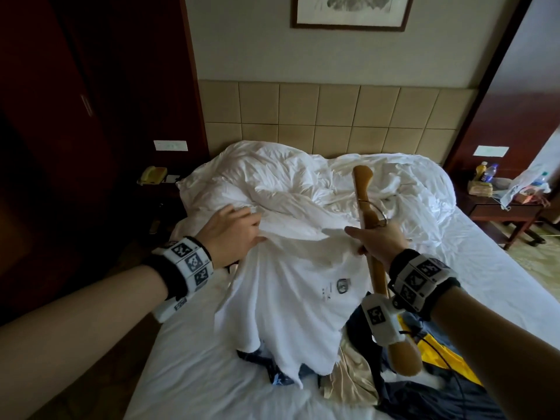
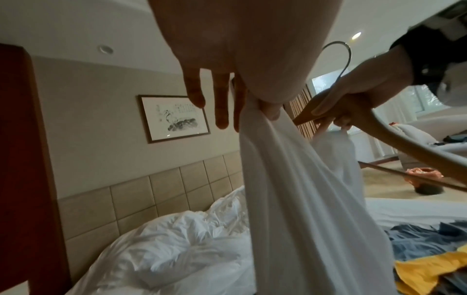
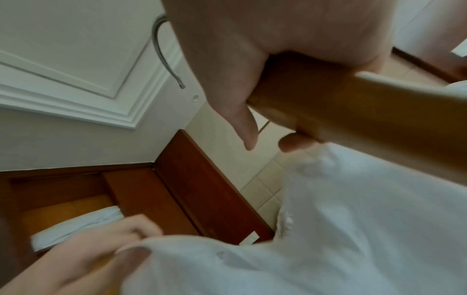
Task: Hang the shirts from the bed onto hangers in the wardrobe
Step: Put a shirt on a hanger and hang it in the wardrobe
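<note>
A white shirt (image 1: pixel 297 292) with a small chest logo hangs lifted above the bed, stretched between my two hands. My left hand (image 1: pixel 233 234) pinches its upper left edge between thumb and finger; in the left wrist view the other fingers (image 2: pixel 220 103) stay straight beside the cloth (image 2: pixel 290 189). My right hand (image 1: pixel 378 241) grips a wooden hanger (image 1: pixel 368 207) near its metal hook (image 2: pixel 343 57) and also pinches the shirt's other edge. The hanger (image 3: pixel 366 111) runs lengthwise away from me, its near end (image 1: pixel 404 359) low by my wrist.
More clothes lie on the bed (image 1: pixel 500 283) under the shirt: dark blue (image 1: pixel 454 395), yellow (image 1: pixel 445 359) and beige (image 1: pixel 351 377) pieces. A rumpled white duvet (image 1: pixel 272 177) fills the head end. Dark wardrobe doors (image 1: pixel 75 116) stand left; a nightstand (image 1: pixel 503 207) with bottles stands right.
</note>
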`<action>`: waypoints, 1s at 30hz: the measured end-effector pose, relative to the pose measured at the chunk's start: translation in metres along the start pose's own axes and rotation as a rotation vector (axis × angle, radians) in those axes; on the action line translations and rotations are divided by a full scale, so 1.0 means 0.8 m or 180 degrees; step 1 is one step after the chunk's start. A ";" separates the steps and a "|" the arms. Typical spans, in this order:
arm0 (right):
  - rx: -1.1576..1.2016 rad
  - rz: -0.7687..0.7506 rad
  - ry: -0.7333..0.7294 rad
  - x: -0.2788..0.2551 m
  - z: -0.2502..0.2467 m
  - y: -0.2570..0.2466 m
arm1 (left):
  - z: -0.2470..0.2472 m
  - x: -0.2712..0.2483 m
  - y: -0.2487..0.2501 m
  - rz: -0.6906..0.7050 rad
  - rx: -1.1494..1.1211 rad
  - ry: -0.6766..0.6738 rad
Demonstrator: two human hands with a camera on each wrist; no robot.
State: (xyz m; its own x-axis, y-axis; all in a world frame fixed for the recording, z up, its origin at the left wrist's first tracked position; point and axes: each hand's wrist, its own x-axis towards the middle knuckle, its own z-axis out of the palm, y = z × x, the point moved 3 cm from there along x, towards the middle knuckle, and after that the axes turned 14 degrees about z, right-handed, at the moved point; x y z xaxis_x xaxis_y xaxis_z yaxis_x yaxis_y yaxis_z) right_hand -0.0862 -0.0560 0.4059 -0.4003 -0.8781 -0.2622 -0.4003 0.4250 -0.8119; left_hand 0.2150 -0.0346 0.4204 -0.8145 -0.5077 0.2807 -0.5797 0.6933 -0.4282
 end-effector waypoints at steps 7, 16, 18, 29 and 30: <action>0.0310 -0.0920 -0.0556 -0.064 0.052 -0.046 | -0.036 0.043 0.003 0.0510 0.0072 0.0468; -0.0929 -0.1254 -0.0777 -0.067 0.137 -0.035 | -0.111 0.022 -0.008 0.0799 0.0048 0.0546; -0.1101 -0.1193 -0.0846 -0.062 0.147 -0.022 | -0.122 0.010 -0.023 0.0782 0.0208 0.0547; -0.1066 -0.0459 -0.0652 0.008 0.084 -0.016 | -0.060 -0.120 -0.033 0.1778 0.0821 -0.1642; -0.1008 -0.0413 -0.0605 0.015 0.077 -0.019 | -0.059 -0.121 -0.014 0.2041 0.0651 -0.1769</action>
State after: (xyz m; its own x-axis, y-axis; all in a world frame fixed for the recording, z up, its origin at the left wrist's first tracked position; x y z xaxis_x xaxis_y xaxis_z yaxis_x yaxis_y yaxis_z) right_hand -0.0343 -0.0866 0.3834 -0.1817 -0.9415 -0.2840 -0.6841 0.3285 -0.6513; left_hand 0.2991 0.0307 0.4388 -0.8222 -0.2639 -0.5043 0.0458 0.8525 -0.5207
